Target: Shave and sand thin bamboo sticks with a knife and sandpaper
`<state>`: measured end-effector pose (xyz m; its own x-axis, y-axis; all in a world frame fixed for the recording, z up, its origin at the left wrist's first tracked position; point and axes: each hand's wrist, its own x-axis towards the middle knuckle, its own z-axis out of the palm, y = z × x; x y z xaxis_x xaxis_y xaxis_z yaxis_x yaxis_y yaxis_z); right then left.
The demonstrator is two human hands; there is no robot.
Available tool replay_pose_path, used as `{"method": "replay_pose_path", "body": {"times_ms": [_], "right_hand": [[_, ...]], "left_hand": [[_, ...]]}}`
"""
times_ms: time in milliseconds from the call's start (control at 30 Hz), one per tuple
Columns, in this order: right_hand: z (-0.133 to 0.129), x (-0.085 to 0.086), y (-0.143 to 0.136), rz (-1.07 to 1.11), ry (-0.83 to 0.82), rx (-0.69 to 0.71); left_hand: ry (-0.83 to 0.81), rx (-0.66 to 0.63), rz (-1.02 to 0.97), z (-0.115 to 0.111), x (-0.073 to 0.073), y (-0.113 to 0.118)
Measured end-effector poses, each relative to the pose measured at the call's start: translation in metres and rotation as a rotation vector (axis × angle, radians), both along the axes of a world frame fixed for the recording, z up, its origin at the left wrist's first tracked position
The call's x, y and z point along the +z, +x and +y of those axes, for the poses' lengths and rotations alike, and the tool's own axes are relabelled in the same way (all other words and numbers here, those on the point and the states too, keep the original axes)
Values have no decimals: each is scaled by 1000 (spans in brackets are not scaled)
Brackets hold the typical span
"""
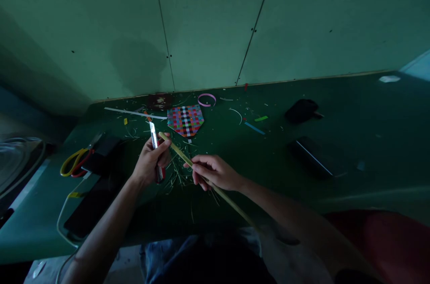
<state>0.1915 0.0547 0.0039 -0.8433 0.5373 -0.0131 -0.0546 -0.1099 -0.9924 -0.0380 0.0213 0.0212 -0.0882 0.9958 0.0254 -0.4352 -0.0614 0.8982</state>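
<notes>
My left hand (150, 161) is closed around a utility knife (154, 135), its blade pointing up and away from me. The thumb and fingers of that hand also pinch the far end of a long, thin yellow-green strip (181, 154), which looks like bamboo or cane. Farther down the strip, my right hand (215, 171) grips it between thumb and fingers. The strip slants from the left hand down to the right, toward my lap. Below and between the hands lie many fine shavings (179, 167). Just beyond them rests a colourful woven checked piece (185, 120) with a pointed lower edge.
Scissors (75, 161) with yellow and red handles lie left by dark objects and a cable (60, 217). A pale strip (134, 113), a purple ring-shaped strip (207, 100) and coloured scraps (255, 128) lie toward the wall. On the right are a black pouch (301, 110) and a dark box (316, 158).
</notes>
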Motion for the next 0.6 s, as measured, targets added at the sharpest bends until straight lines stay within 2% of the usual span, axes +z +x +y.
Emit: {"method": "replay_pose_path", "body": {"times_ms": [300,600], "right_hand": [[-6,-2,0,3,-44,34],[-10,-3,-1,-12,34,32]], "left_hand": [[23,17,60,-1,-3,1],[58,89,76,-3,-3,6]]}}
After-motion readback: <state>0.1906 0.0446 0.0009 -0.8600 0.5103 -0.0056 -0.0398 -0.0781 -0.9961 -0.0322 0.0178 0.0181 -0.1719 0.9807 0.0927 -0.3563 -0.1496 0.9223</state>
